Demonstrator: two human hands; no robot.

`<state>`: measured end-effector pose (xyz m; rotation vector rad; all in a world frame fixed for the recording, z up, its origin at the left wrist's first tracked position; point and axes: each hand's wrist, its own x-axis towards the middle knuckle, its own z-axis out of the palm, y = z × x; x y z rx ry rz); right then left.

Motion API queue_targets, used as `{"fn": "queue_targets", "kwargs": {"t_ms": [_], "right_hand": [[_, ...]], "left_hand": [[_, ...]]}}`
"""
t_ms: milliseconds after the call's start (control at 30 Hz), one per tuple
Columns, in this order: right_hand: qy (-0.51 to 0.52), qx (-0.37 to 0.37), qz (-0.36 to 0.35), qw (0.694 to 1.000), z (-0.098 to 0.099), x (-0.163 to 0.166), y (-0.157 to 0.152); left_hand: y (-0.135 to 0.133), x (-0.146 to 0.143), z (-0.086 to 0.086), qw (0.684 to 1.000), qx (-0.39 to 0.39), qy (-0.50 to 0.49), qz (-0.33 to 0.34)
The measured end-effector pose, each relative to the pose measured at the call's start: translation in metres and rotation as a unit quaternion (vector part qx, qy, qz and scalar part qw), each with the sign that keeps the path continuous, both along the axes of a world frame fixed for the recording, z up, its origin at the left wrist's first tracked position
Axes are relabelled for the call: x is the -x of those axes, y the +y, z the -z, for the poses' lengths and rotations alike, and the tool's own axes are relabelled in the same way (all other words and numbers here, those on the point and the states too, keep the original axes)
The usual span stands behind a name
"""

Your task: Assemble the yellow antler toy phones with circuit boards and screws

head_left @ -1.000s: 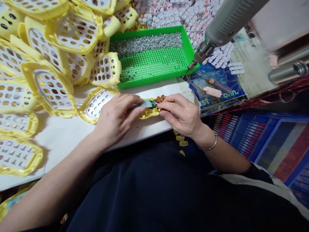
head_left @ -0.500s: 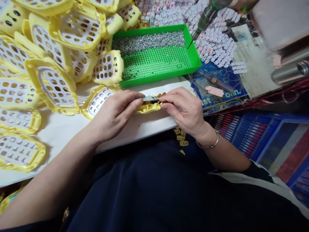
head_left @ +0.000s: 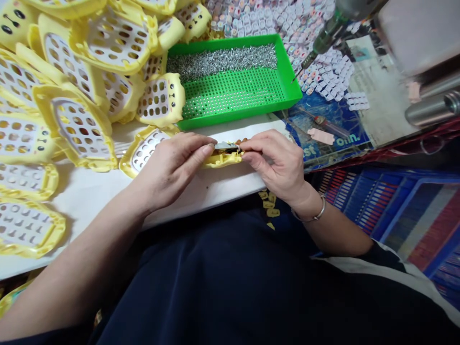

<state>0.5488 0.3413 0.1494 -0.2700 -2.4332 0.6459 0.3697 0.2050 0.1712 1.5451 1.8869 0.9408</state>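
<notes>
A pile of yellow casings (head_left: 82,124) with white perforated panels crowds the left side of my view, and one yellow half-shell (head_left: 145,149) lies just beyond the left hand (head_left: 172,167), partly hidden by it. Loose white pieces (head_left: 247,24) spread across the back. A power driver (head_left: 332,33) comes in from the top right, its thin bit over the tray's right end as I see it; I cannot tell whether they touch. A pink strip (head_left: 321,136) lies on the blue printed sheet (head_left: 354,132), to the right of the right hand (head_left: 278,163).

Both hands meet low over the edge of the white worktop (head_left: 233,184). I see the left thumb and forefinger pinching a grey plate (head_left: 225,144), tilted above a yellow shell (head_left: 224,160) that sits between the hands. The right fingertips gather at the plate's far end, by a thin wire and some brown pieces (head_left: 242,142); what they grip, if anything, I cannot tell.

Beyond the hands is the green tray (head_left: 244,113), silvery screws (head_left: 223,61) heaped along its back and its perforated floor showing in front
</notes>
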Motion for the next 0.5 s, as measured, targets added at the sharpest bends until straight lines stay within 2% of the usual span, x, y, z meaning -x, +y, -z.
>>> {"fn": "queue_targets", "kwargs": {"t_ms": [267,500], "right_hand": [[0.012,0.007,-0.005,1.000,0.003,-0.003,0.000],[0.029,0.001,-0.026,0.999,0.006,-0.007,-0.002]], "left_hand": [[-0.001,-0.003,-0.001,1.000,-0.001,0.029,0.003],[-0.017,-0.010,0.013,0.997,-0.050,0.054,0.004]]}}
